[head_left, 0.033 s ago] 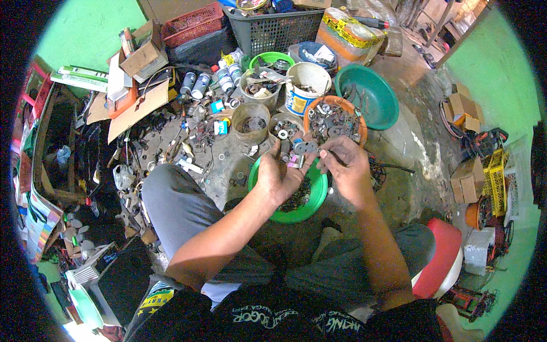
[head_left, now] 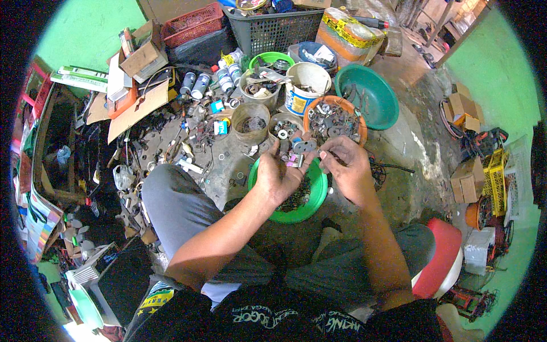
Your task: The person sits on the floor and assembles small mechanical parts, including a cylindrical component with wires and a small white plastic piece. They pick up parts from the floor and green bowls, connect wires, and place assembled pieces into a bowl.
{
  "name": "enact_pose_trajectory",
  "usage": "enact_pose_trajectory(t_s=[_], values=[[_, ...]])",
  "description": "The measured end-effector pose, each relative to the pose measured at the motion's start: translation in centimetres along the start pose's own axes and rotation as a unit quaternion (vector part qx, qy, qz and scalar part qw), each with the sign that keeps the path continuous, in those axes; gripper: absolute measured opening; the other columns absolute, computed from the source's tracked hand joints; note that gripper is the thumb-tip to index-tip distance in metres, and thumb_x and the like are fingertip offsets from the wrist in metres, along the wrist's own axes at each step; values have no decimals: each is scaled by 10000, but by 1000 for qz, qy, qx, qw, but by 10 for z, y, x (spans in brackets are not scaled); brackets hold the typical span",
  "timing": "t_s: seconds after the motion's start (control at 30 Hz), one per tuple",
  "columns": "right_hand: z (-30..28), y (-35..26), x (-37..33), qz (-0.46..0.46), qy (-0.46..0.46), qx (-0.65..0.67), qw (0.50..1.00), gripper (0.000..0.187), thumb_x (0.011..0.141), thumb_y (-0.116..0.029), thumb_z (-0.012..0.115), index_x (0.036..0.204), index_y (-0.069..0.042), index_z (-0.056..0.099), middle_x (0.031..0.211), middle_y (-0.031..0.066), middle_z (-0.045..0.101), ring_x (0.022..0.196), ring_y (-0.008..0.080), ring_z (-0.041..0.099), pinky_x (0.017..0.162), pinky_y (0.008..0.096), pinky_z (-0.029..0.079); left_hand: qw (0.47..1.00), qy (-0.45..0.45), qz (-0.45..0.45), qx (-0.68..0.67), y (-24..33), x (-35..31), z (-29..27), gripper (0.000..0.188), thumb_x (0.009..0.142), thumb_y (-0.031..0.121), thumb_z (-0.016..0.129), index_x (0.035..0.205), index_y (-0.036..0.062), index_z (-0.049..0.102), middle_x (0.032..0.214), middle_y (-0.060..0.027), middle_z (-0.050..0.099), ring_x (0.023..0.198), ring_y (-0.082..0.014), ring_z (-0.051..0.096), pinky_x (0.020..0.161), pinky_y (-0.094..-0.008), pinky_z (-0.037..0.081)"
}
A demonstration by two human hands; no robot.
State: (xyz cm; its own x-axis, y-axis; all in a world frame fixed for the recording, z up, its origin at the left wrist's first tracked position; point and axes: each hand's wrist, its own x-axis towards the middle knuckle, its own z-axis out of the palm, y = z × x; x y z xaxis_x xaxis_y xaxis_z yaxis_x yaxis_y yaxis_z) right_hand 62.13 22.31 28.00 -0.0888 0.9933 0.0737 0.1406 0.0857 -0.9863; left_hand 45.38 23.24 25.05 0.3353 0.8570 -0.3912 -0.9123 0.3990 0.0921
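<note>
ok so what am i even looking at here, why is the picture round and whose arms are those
There is no machine here. A camera worn on a person's head looks down at their own two arms, and its very wide lens bends the picture into a circle. The person sits on the floor with knees apart. The left hand is cupped and holds a small heap of metal bits; the right hand pinches one small piece at its fingertips. Under both hands sits a green bowl with more dark scrap. Beyond it stand an orange bowl full of washers and rings, a teal basin, a white bucket, a few small tubs, spray cans, cardboard and a dark basket.
</note>
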Motion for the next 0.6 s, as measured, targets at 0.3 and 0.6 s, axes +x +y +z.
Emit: enact_pose_trajectory(t_s=[0.3,0.6], values=[[-5,-14,-1,-65,20,-208,976,249,801,-81,761,1025,-23,668,1021,161,689,939,289,674,885,388,515,1000,4,-22,6,1,-1,7,419,1079,296,279,1267,2,511,1260,-173,608,1196,-316,580,1071,-482,463],[-25,4,9,-40,55,-191,979,152,785,-94,774,870,-26,667,843,137,698,792,277,681,748,394,526,991,3,-103,80,-11,12,1,446,1084,305,266,1290,-24,485,1232,-194,602,1115,-319,621,990,-455,533]])
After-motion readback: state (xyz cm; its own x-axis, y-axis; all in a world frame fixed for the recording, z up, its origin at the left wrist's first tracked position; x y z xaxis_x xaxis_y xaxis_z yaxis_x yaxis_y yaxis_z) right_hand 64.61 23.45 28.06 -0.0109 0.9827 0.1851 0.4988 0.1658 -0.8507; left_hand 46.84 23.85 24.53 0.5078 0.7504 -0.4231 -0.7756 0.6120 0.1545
